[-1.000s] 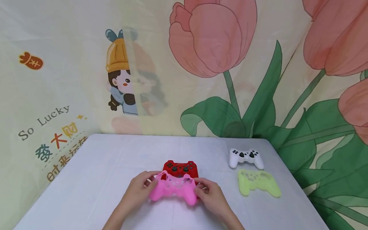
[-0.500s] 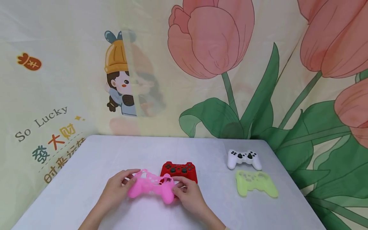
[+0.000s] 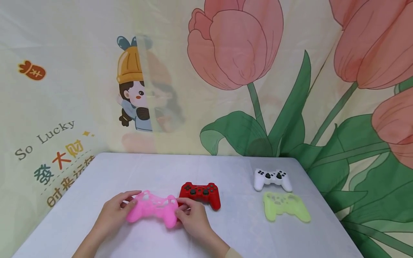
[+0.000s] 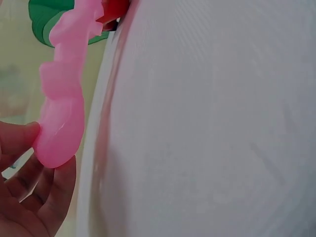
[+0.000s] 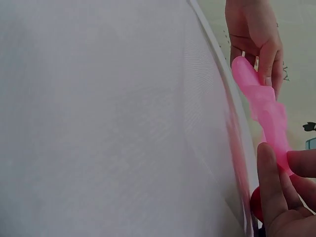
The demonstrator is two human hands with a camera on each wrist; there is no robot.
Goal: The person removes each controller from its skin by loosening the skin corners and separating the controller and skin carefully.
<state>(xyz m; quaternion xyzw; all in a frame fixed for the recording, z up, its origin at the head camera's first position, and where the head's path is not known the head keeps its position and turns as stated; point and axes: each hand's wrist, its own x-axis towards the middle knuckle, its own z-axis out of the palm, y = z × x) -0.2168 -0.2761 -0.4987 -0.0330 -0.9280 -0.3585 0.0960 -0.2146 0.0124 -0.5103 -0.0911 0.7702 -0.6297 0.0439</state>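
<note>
Both hands hold a pink silicone controller skin (image 3: 153, 208) by its two ends, at the front left of the table in the head view. My left hand (image 3: 115, 211) pinches the left grip end between thumb and fingers; the left wrist view shows the same skin (image 4: 66, 94) with thumb on one side and fingertips at its rounded tip. My right hand (image 3: 193, 216) pinches the right end, its fingers beside the skin (image 5: 269, 111) in the right wrist view. A red game controller (image 3: 201, 194) lies just behind the right hand, its left grip partly hidden.
On the right of the white table (image 3: 238, 229) lies a white game controller (image 3: 273, 180). In front of it rests a pale green controller skin (image 3: 285, 206). A printed cloth backdrop (image 3: 174, 71) rises behind the table's far edge.
Both hands have carried the pink skin to the left, from in front of the red controller to beside it, uncovering most of that controller. The other things stay put.
</note>
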